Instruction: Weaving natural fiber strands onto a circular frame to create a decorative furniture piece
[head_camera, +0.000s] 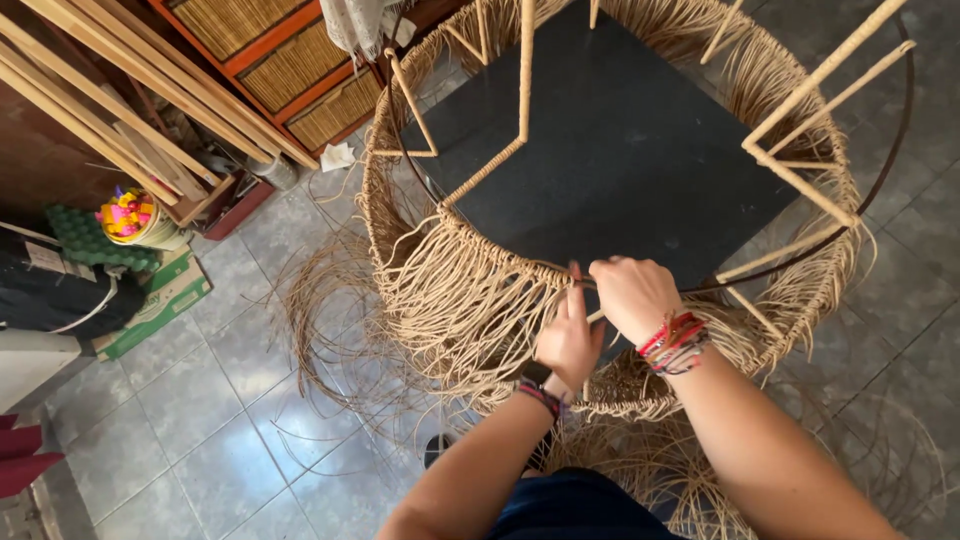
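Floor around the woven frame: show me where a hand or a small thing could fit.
Bare grey tiles lie lower left, between the green box and the loose strands. The dark board inside the frame is open. Crowded: the near rim, where both the left hand and right hand work.

We see pale tan cord (450, 290) wound and hanging in fringes on a dark metal ring frame (880, 170), over a flat black board (620, 150). Our right hand (632, 295) wears red, blue and black wrist bands (675, 342); our left hand (568, 340) wears a black strap with a red-patterned band (540, 395). The floor tiles (200, 440) are mottled grey-blue. At the floor's left edge sits a green egg tray (85, 240) and a cup of bright yellow and pink bits (128, 215).
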